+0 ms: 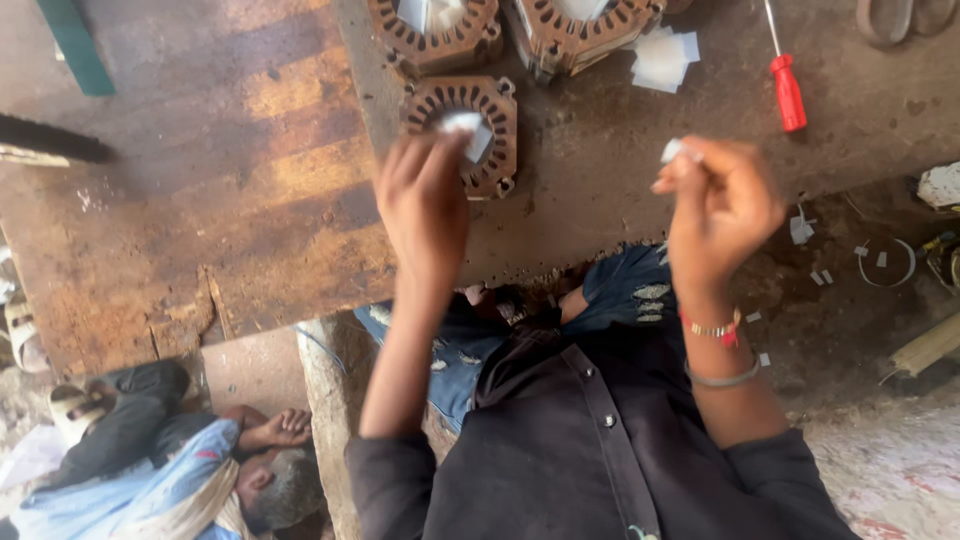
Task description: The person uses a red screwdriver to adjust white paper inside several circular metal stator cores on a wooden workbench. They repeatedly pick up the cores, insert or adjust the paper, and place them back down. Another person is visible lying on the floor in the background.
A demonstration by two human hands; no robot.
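Left hand first: its fingertips are pinched shut on a small white insulation paper slip, held right at the bore of the nearest motor stator core, a square rust-brown lamination stack with a slotted ring. The slip sits just beyond the fingertips, away from the body, touching or overlapping the ring's inner edge; the motion blur leaves it unclear whether it is already in a slot. Over to the right hand: it is raised off the bench, fingers curled closed around a second white paper piece, well apart from the stator, so the left hand is clearly the nearer one. Moving outward, two more stator cores and lie beyond the first at the far edge of the worn wooden workbench, with a loose stack of cut white papers just beside them. A red-handled screwdriver lies beyond the right hand, its shaft pointing away. Nothing stands between the left fingers and the stator. Another person lies on the ground at lower left, away from the work.
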